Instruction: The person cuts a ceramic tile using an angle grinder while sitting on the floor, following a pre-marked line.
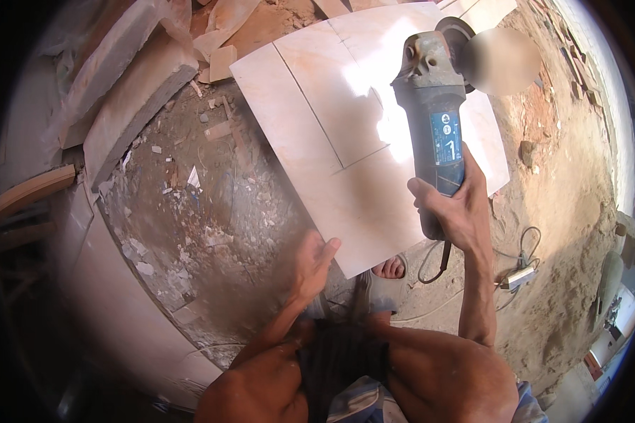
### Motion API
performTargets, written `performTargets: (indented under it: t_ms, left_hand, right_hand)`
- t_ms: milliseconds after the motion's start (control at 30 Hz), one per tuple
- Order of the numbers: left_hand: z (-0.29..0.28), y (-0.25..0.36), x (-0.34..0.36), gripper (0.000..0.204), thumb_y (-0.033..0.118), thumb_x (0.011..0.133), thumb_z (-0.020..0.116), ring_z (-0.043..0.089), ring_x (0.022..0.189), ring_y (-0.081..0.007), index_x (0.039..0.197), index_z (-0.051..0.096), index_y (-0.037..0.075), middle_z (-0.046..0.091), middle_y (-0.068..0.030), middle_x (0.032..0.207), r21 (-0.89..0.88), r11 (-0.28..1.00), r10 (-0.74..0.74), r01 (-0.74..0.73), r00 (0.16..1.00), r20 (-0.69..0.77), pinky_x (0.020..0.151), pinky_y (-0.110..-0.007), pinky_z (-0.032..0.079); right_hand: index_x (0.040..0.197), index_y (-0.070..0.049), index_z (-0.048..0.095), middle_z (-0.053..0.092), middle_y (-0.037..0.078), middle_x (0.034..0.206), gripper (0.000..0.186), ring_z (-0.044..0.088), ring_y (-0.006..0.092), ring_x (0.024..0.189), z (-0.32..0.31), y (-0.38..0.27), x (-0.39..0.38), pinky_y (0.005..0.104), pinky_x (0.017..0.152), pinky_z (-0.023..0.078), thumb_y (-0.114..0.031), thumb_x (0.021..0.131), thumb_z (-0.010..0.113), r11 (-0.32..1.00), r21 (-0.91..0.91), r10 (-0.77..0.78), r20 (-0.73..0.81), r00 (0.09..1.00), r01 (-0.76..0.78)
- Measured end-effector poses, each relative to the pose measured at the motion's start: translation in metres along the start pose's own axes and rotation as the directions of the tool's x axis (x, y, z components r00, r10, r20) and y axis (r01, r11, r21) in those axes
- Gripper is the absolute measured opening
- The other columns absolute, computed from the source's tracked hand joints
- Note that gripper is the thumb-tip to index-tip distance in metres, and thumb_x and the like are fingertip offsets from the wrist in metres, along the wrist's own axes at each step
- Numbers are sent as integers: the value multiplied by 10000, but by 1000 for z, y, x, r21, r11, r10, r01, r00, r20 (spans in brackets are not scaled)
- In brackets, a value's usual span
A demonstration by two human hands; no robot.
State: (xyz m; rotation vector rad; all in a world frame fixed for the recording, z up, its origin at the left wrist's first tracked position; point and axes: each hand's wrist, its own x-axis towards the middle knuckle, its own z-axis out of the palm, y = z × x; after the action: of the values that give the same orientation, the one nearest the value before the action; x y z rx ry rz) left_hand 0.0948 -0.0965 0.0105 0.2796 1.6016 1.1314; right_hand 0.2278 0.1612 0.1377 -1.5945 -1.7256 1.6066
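My right hand (457,202) is wrapped round the body of a dark blue angle grinder (434,120), lifted over the right side of a large pale tile (363,211). The grinder's head points away from me, its round disc (456,42) on the right. Dark straight lines run across the tile, meeting in a corner near its middle. At the tile's near left edge is my left hand (309,268), its thumb over the edge and its fingers slightly blurred and partly hidden. The grinder's cord hangs from the handle's near end.
Stacked slabs (137,106) lean at the far left. Broken chips cover the dirt floor (190,204) left of the tile. A white power strip (518,278) with looped cable lies on the right, and my bare foot (389,268) shows beneath the tile's near edge.
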Motion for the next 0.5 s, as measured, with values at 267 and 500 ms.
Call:
performTargets:
  t_ms: [267, 500]
  left_hand:
    - [-41, 27, 4, 167, 211, 1107, 686, 523, 555, -88, 1110, 617, 59, 656, -23, 881, -17, 981, -193, 192, 978, -78, 399, -269, 370]
    - [-87, 43, 33, 316, 223, 1105, 713, 697, 976, -102, 1285, 675, -34, 778, -88, 1077, 177, 979, -81, 105, 987, -140, 891, -269, 553]
  right_hand:
    - [1299, 47, 622, 713, 117, 967, 727, 716, 204, 791, -20, 2, -4, 355, 735, 596, -374, 767, 883, 1000, 18, 16, 22, 1000, -16]
    - [1286, 42, 626, 717, 113, 954, 701, 720, 193, 753, -40, 5, -4, 324, 698, 592, -335, 747, 870, 999, -37, -14, -44, 999, 12]
